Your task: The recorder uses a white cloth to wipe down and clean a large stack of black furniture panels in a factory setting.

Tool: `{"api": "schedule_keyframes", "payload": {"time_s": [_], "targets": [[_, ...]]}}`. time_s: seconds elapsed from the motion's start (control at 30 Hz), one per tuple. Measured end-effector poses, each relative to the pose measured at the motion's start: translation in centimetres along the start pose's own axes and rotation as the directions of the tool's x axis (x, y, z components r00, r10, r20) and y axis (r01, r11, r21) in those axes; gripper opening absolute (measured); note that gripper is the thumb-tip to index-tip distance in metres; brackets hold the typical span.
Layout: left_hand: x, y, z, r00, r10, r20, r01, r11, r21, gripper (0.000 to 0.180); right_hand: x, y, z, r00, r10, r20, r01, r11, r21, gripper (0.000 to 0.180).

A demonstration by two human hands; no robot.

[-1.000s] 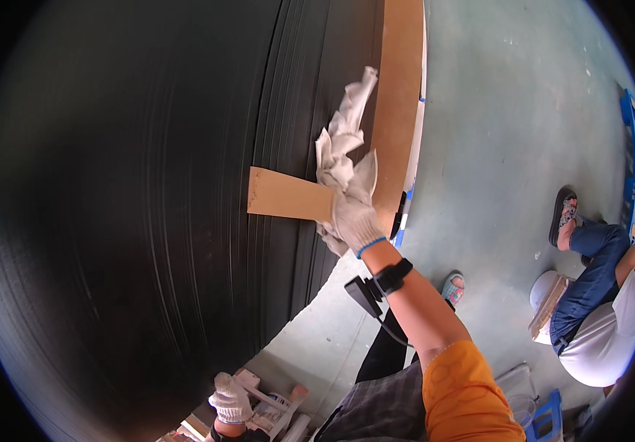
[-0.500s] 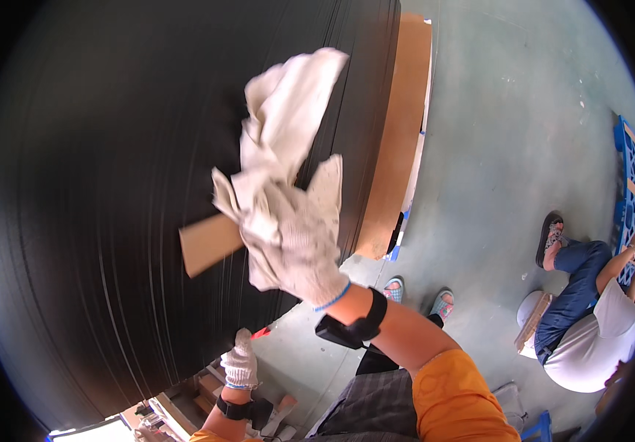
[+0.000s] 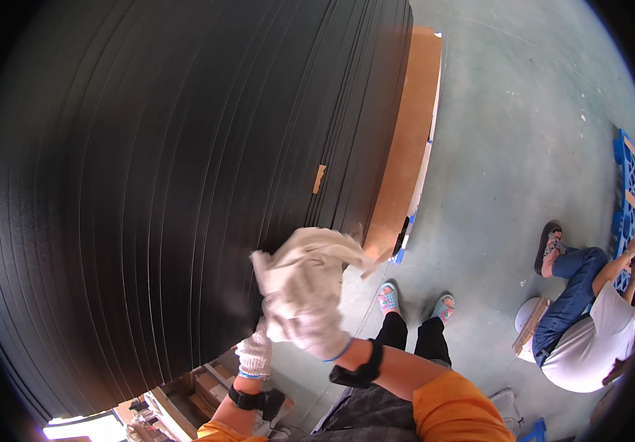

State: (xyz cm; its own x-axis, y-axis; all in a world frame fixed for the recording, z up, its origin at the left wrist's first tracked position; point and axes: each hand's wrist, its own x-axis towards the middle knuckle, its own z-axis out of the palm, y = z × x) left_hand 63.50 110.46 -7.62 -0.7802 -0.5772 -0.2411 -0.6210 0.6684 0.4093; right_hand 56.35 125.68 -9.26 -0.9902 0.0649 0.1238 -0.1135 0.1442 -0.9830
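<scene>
— Looking down from the head camera, what fills most of the picture?

— One tall stack of black sheets (image 3: 155,169), its thin edges running in curved lines. Everything else sits around it.

— And the hands?

— Both wear white knit gloves. The right hand (image 3: 310,324) is at the stack's lower right corner, closed around a crumpled white cloth (image 3: 310,258) that bunches up over the fingers and lies against the black edges. The left hand (image 3: 254,356) is just below that corner, knuckles up; whether its fingers are curled or spread, I cannot tell.

— Anything stuck in the stack?

— A small brown cardboard tab (image 3: 319,179) pokes out on its right side, above the cloth.

— What crowds the right side?

— A brown board (image 3: 406,147) leans along the stack's right edge. Further right, on the green floor (image 3: 509,132), another person (image 3: 590,324) crouches beside a blue pallet (image 3: 629,184).
</scene>
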Motion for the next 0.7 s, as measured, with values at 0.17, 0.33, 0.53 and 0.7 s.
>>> {"api": "schedule_keyframes", "payload": {"time_s": [0.17, 0.33, 0.53, 0.7], "targets": [[-1.1, 3.2, -0.2, 1.000, -0.002, -0.019, -0.001, 0.993, -0.116, 0.048, 7.3, 5.1, 3.1, 0.918, -0.155, -0.366, 0.044, 0.955, -0.295, 0.065], [-0.9, 1.8, -0.3, 0.986, 0.155, -0.067, -0.162, 0.981, -0.104, 0.046, 14.8, 2.7, -1.4, 0.947, 0.170, -0.272, -0.254, 0.915, -0.313, 0.046], [-0.4, 1.2, -1.5, 0.981, 0.191, 0.024, -0.189, 0.979, -0.073, 0.039, -2.7, -0.3, 3.3, 0.996, -0.042, -0.079, 0.035, 0.996, -0.082, 0.058], [-1.0, 1.6, -1.3, 0.998, 0.035, 0.046, -0.036, 0.999, 0.025, 0.040, 4.6, 3.3, 2.2, 0.902, 0.227, -0.366, -0.135, 0.956, 0.260, 0.034]]}}
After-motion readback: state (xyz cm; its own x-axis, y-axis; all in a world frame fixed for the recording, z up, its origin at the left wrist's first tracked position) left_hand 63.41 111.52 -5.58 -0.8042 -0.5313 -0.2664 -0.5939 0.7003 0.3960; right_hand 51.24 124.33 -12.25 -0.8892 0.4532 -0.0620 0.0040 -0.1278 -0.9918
